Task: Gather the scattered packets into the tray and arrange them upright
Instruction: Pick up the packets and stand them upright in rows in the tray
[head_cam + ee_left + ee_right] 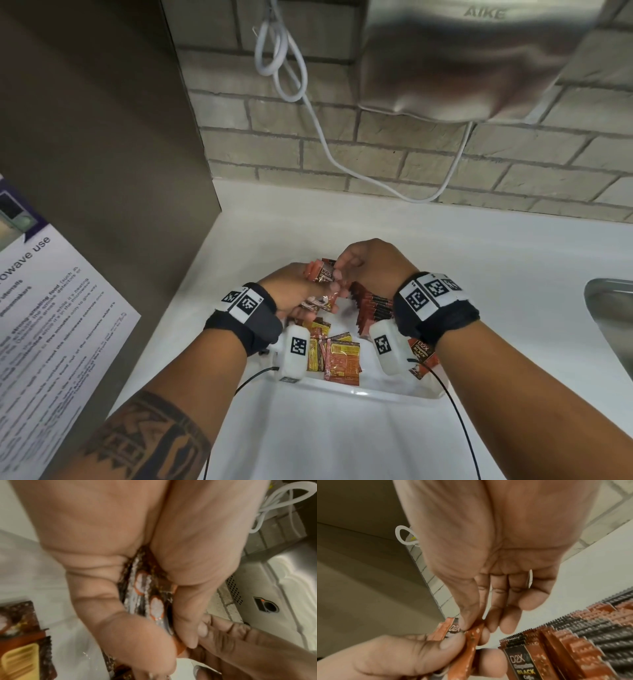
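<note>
1. The left hand (286, 291) is gripping a bunch of packets (323, 286) above the tray (370, 392).
2. The right hand (368, 265) is pinching the top of one packet in that bunch.
3. A row of upright packets (375, 305) is standing in the tray; loose packets (334, 353) are lying flat beside it.
4. The tray is sitting on the white bench (496, 246).

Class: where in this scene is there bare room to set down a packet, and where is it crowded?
Bare: counter nearer than the tray, and between hands and brick wall. Crowded: tray's left with loose packets; its right with the upright row.
</note>
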